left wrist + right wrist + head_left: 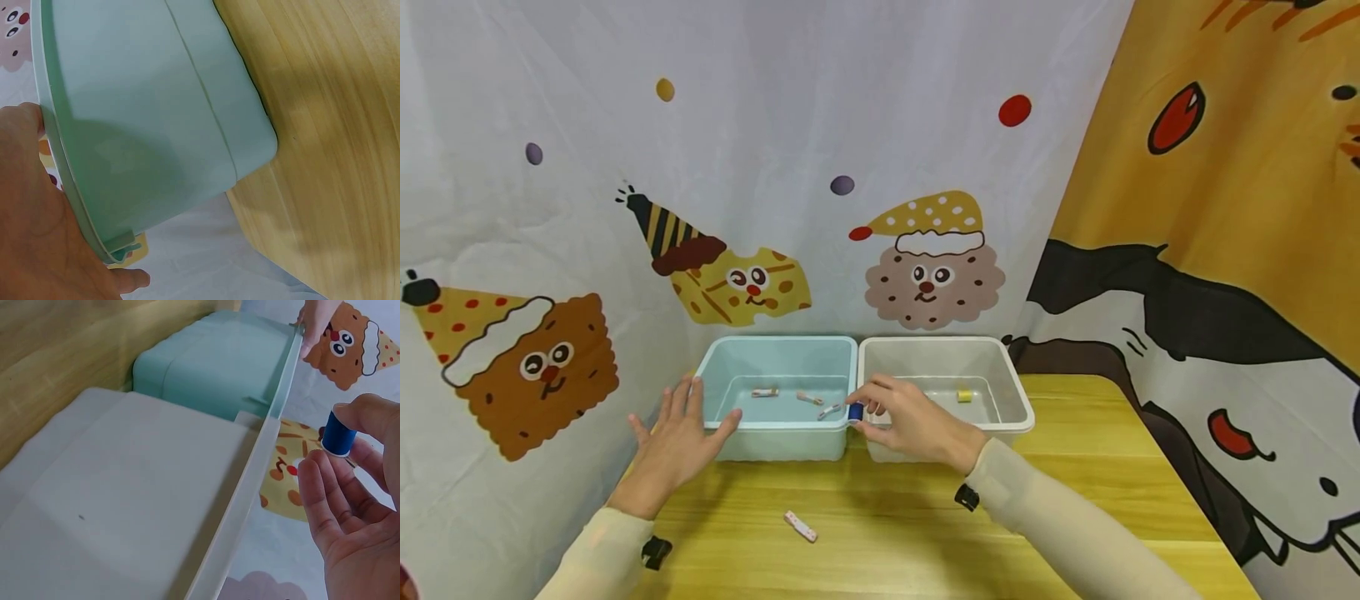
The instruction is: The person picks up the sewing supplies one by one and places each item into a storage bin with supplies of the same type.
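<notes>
My right hand (917, 421) pinches a blue spool of thread (339, 434) between thumb and fingers, above the rims where the two bins meet. At the left, my left hand (673, 442) rests on the left front corner of the light blue bin (782, 446), fingers spread. In the left wrist view, its thumb and fingers lie along that bin's rim. Inside the blue bin are three small slim patterned pieces, one of them (765, 392) near the back. A yellow spool (964, 396) lies in the grey-white bin (1018, 400); my right hand hides part of that bin.
A slim white piece with pink marks (801, 527) lies on the wooden table (880, 542) in front of the bins. Behind the bins hangs a printed cloth (850, 100) with cartoon figures. Another printed cloth (1150, 208) borders the table's right side.
</notes>
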Available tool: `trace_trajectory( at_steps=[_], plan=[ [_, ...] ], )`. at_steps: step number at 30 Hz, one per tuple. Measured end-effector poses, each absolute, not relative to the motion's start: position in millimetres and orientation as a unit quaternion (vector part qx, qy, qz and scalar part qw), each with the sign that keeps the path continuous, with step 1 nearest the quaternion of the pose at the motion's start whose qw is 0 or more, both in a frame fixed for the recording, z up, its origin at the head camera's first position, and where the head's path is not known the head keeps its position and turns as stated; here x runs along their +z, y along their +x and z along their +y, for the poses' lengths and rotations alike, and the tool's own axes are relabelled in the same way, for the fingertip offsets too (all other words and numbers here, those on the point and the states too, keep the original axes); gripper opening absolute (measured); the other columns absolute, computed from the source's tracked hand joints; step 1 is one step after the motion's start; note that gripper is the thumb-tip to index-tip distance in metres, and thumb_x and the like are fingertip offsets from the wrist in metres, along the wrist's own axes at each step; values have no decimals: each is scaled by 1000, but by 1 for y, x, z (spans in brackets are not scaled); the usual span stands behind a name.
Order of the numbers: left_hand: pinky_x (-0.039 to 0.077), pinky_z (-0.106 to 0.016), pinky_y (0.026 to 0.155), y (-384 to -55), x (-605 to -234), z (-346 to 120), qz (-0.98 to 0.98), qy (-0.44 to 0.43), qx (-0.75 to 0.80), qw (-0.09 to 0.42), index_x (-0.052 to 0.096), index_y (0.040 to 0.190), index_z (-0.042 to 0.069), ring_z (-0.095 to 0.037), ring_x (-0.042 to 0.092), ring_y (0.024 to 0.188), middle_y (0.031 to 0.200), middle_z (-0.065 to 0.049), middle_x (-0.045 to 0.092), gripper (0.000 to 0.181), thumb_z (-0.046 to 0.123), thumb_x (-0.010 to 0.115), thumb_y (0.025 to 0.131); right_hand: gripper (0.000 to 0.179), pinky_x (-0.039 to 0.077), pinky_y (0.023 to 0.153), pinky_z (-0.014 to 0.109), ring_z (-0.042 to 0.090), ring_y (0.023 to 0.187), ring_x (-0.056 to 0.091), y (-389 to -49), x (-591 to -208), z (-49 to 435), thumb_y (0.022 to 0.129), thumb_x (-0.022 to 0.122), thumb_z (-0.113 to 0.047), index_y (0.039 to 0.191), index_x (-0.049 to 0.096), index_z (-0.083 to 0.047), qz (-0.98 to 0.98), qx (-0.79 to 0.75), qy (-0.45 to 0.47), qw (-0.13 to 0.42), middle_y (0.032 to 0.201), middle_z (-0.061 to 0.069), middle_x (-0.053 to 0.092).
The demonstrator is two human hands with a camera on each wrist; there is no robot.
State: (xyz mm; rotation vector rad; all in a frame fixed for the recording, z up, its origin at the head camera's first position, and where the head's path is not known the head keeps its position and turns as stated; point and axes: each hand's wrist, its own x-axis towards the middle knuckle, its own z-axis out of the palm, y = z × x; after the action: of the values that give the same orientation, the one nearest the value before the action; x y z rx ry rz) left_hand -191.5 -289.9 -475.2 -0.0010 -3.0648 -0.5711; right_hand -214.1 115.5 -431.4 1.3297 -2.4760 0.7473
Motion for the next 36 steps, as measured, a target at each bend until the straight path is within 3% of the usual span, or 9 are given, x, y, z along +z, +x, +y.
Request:
trace_trajectory(
  at_steps=[19, 26, 36],
  plan=[
    [-11, -105, 119, -192, -481, -288, -982, -4, -185, 25, 8, 185, -6, -69, 4, 175, 192, -37, 5, 121, 85, 42, 113, 33, 70, 92, 35, 19, 103, 78, -246, -418, 139, 105, 89, -16, 136, 81, -8, -861, 269, 414, 122, 119, 4, 79],
    [-9, -105, 120, -191, -480, -287, -983, -2, -182, 28, 8, 185, -6, -69, 4, 175, 192, -36, 5, 122, 86, 42, 113, 36, 70, 93, 48, 23, 103, 78, -260, -412, 149, 104, 90, -10, 138, 81, -11, -868, 270, 401, 115, 120, 7, 77],
    [-12, -104, 121, -190, -477, -289, -982, -1, -186, 23, 7, 185, -6, -68, 2, 176, 193, -36, 2, 121, 85, 42, 113, 34, 70, 92, 40, 22, 102, 78, -282, -406, 154, 105, 89, -15, 138, 82, -10, -875, 258, 394, 111, 119, 6, 80]
  ],
)
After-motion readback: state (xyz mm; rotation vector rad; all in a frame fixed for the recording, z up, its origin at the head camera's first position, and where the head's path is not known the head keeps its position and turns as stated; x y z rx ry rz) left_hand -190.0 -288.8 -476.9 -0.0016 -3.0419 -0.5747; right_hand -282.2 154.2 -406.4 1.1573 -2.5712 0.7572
